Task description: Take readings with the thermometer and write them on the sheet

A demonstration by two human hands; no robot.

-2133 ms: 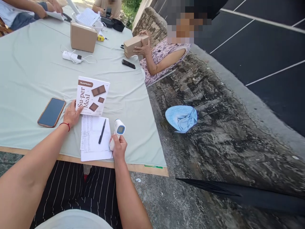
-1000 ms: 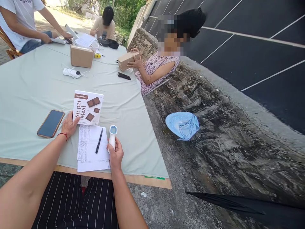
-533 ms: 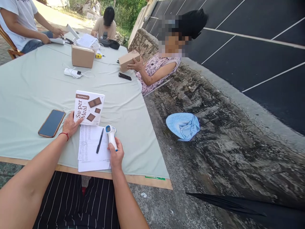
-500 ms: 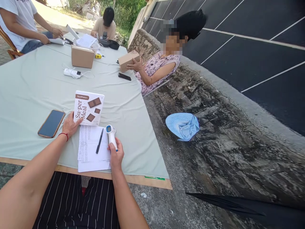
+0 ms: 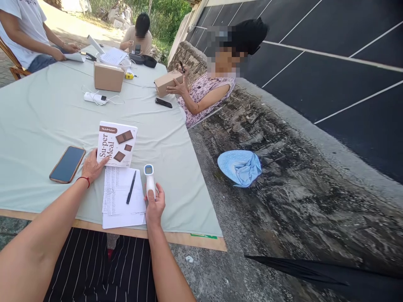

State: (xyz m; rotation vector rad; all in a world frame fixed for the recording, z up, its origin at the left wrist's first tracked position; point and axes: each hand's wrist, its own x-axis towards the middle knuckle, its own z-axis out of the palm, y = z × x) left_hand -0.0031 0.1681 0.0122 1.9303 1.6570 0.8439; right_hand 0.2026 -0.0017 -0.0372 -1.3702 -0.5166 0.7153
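Note:
My left hand (image 5: 93, 164) grips the lower left corner of a white "Su-per Meal" box (image 5: 123, 147), thumb on its front, and the box stands upright. In my right hand (image 5: 155, 205) is a white infrared thermometer (image 5: 150, 179) with a blue-rimmed screen facing up toward me; the fingers wrap its handle. Between my hands lie printed paper sheets (image 5: 121, 209) with a black pen (image 5: 131, 187) on top. To the left of my left hand rests a smartphone (image 5: 67, 164) in a brown-edged case.
A pale green cloth (image 5: 40, 138) covers the table. Farther up are a cardboard box (image 5: 108, 77), a white device with a cable (image 5: 95, 98) and a black phone (image 5: 163, 102). Several people sit around; one holds a small carton (image 5: 168, 83). A blue hat (image 5: 239, 167) lies right of the table.
My right hand has turned the thermometer more upright, its screen now facing me. The left hand keeps the box in place. The person at the right now holds a dark pen at the carton.

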